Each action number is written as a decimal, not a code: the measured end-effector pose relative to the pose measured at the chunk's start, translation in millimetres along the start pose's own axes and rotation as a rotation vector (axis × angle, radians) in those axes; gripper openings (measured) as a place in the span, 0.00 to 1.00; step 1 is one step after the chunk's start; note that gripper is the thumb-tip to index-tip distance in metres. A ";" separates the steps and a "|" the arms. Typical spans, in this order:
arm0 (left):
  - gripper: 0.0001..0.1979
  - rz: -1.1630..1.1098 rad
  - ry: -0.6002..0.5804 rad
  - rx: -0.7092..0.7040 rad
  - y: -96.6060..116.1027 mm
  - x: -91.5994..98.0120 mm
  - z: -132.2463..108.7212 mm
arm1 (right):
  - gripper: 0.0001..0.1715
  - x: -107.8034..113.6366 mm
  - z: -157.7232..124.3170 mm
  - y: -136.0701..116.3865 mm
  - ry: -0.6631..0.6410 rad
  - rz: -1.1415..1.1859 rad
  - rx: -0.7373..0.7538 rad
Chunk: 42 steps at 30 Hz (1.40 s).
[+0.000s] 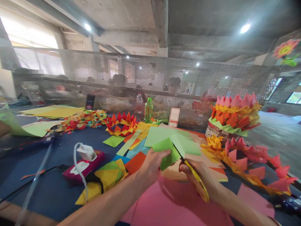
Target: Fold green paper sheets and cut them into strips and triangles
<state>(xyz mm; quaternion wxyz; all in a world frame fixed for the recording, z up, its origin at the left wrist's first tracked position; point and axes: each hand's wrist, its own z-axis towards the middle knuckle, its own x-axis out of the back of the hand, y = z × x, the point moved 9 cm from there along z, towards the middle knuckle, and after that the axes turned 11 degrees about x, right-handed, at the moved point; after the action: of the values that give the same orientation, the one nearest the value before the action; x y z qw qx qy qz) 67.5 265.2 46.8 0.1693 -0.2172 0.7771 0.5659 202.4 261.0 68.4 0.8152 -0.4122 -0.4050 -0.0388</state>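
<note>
A: Put the clock's centre on the green paper point(167, 151). What comes first, from the left?

B: A magenta power strip point(98, 158) at nine o'clock on the bench point(56, 157), then a ring of red folded points point(121, 124) at ten. The left hand point(154, 161) comes next, at eight, pinching the paper with its thumb on top.

A: And how does that paper feel, would you guess?

B: Next to weightless, I'd say, and thin, with just enough stiffness to stand out from the fingers. It probably creases or tears easily (the paler part beyond the blade already looks bent away).

A: So where is the best hold?

B: Where the thumb presses, on the lower left: firm enough to stop it slipping, and away from the blade.

A: Moving right?

B: Scissors point(194, 176), their dark blade against the paper's right side; I can't tell how deep it bites. The right hand point(199, 174), at four o'clock, is wrapped around the yellow handle, which looks hard, smooth and sturdy, so that's the part to hold. Farthest right, at two, stands a tower of folded paper point(235, 116), likely crushable.
</note>
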 end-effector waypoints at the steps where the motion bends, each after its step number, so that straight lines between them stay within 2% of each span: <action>1: 0.09 -0.006 -0.003 -0.005 0.4 0.2 0.6 | 0.25 0.5 0.6 1.0 0.003 -0.009 -0.004; 5: 0.12 -0.025 -0.020 -0.015 -0.3 0.0 1.4 | 0.24 0.9 1.3 -5.3 -0.039 -0.029 0.045; 10: 0.16 -0.013 -0.035 0.007 -3.9 -3.4 -1.4 | 0.24 -3.5 -2.2 -1.9 -0.086 0.105 -0.028; 15: 0.16 -0.004 -0.041 0.028 -5.3 -5.5 -2.7 | 0.25 -7.7 -1.2 -1.0 -0.095 0.144 -0.004; 22: 0.16 -0.008 -0.064 0.035 -6.5 -6.9 -3.1 | 0.26 -3.0 0.0 8.6 0.002 0.114 -0.014; 27: 0.15 0.003 -0.065 0.053 -8.3 -7.2 -3.1 | 0.24 -0.5 0.9 -5.8 -0.020 0.054 0.073; 33: 0.14 -0.014 -0.069 0.059 -11.3 -7.7 -3.0 | 0.24 -8.0 -1.5 -1.2 -0.076 0.177 -0.001; 42: 0.13 0.026 -0.060 0.067 -12.3 -8.0 -5.1 | 0.28 -1.9 -0.4 8.1 0.024 0.162 -0.024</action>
<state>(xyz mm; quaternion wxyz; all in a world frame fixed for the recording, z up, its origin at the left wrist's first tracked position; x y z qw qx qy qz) 80.8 258.3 42.6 0.1924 -0.1841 0.7930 0.5480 204.7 265.5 61.7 0.8156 -0.4528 -0.3599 0.0174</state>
